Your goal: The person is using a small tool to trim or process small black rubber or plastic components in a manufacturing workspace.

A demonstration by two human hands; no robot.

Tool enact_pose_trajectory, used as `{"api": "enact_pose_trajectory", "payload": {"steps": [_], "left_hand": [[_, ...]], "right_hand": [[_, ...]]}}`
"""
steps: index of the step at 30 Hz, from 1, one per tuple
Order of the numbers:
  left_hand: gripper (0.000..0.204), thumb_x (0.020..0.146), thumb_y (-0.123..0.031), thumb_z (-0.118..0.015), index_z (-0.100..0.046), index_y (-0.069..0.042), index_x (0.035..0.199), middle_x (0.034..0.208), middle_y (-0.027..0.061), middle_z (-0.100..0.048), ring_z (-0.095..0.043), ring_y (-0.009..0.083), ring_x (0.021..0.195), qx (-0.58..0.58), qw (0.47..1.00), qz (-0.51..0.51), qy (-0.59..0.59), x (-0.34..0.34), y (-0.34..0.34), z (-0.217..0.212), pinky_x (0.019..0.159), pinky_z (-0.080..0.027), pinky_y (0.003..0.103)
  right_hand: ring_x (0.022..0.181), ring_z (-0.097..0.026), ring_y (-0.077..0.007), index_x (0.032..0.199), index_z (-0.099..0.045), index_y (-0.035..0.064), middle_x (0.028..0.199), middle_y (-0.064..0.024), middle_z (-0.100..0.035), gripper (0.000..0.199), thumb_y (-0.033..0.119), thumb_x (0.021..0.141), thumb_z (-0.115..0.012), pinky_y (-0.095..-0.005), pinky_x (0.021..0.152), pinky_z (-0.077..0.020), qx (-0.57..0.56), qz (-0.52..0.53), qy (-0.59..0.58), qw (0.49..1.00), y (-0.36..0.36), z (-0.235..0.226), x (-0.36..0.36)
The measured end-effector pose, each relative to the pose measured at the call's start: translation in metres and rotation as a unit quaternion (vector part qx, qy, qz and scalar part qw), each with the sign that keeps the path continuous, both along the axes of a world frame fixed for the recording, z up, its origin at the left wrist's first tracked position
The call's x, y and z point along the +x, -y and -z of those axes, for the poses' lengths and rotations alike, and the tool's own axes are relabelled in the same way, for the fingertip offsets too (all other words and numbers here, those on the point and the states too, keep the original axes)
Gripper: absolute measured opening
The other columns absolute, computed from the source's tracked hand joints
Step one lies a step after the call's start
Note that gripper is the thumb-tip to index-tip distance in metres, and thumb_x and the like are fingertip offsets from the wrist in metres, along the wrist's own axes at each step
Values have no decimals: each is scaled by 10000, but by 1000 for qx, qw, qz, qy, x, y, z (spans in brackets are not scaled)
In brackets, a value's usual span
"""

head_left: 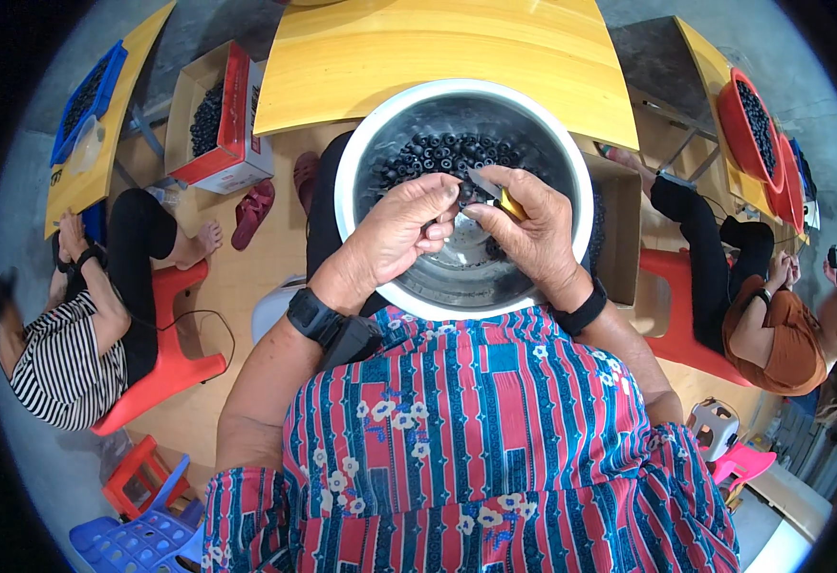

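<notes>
A wide metal bowl (347, 181) sits in front of my body, with many small black ring-shaped parts (438, 148) heaped toward its far side. Over the bowl, my right hand (538, 215) is closed round a small knife with a yellow handle (511, 204). The blade points toward my left fingertips. My left hand (404, 224) is closed in a pinch on a small black part, mostly covered by the fingers. Both hands nearly meet above the bowl's middle.
Beyond the bowl stands a yellow table (438, 53). A carton of black parts (206, 119) is at the left, near a red slipper (252, 212). Seated people in a striped top (75, 358) and a brown top (772, 344) flank me. Red basins (748, 129) stand far right.
</notes>
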State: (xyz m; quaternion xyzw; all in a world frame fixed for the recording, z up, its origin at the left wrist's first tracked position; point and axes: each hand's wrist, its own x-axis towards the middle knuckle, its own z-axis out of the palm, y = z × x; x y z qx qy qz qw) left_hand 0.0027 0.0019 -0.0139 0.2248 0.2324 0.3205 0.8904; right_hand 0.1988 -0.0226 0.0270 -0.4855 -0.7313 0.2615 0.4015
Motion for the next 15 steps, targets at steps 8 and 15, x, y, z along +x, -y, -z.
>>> {"api": "enact_pose_trajectory", "payload": {"steps": [8, 15], "left_hand": [[151, 1017, -251, -567, -551, -101, 1026, 768, -49, -438, -393, 29, 645, 44, 998, 19, -48, 2, 1, -6, 521, -301, 155], [215, 1024, -263, -549, -567, -67, 1110, 793, -46, -439, -385, 26, 646, 7, 999, 42, -27, -1, -2, -1, 513, -301, 151]], "right_hand": [[841, -693, -261, 1088, -692, 43, 930, -134, -696, 317, 104, 789, -776, -314, 732, -527, -32, -21, -15, 999, -4, 9, 3], [864, -693, -246, 1083, -691, 27, 946, -132, -702, 288, 50, 802, -748, -309, 769, -530, -62, -36, -21, 997, -6, 5, 1]]}}
